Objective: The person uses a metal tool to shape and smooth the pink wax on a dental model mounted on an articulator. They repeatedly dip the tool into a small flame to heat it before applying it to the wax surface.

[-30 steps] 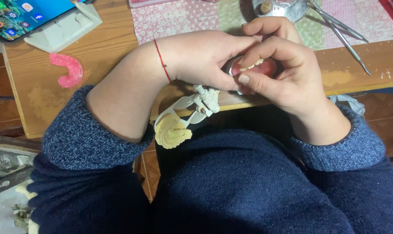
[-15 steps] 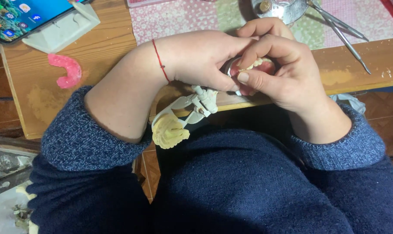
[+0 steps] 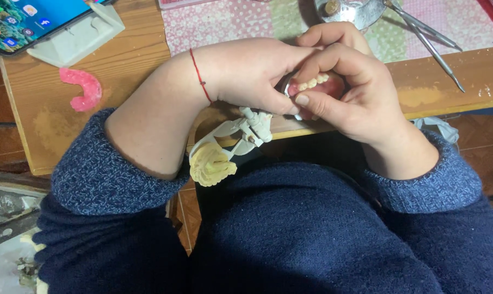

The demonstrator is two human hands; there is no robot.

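Both hands, left & right, fingers curled tight on pink denture; teeth now more exposed vs 1s ago.

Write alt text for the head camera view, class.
Both hands, left hand and right hand, grip a pink denture with teeth above a wooden table. A hinged white articulator hangs beneath; a pink wax arch lies left.

Both hands meet over the table edge, phone far left.
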